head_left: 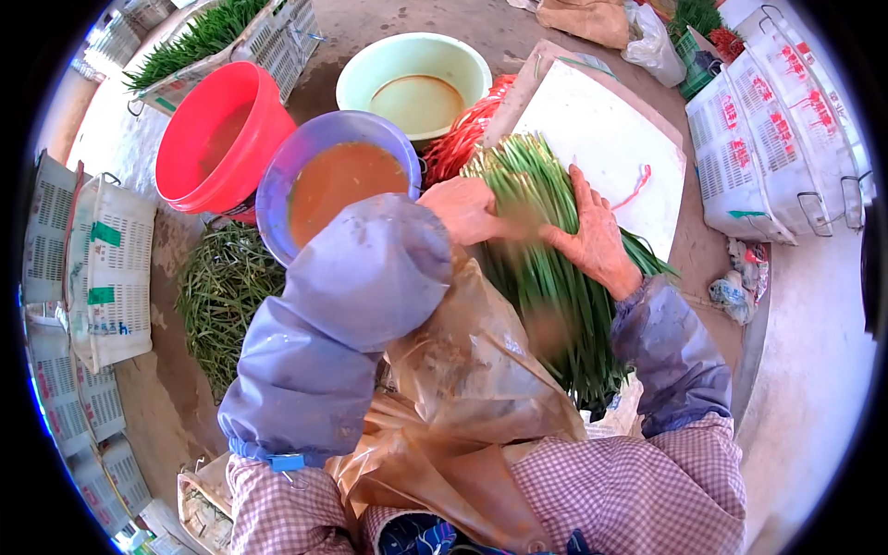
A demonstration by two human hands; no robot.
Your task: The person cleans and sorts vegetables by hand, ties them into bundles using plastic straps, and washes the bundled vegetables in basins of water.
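A thick bunch of garlic chives (555, 287) lies lengthwise before me, its pale ends away from me on a white board (592, 111). My right hand (597, 242) rests on the right side of the bunch, thumb and fingers stretched apart. At the upper left of the bunch is my left hand (458, 209), its fingers bent and blurred by motion where they overlap the stalks. Whether it grips any stalks I cannot tell. Red ties (472, 125) are heaped beside the board, and a single red tie (638, 185) lies on it.
To the left stand a purple basin (273, 199) of brown water, a red bucket (176, 190) and a pale green basin (416, 42). Loose greens (222, 305) are piled below them. White crates (116, 268) line the left; more crates (768, 129) stand right. Brown plastic (472, 342) covers my lap.
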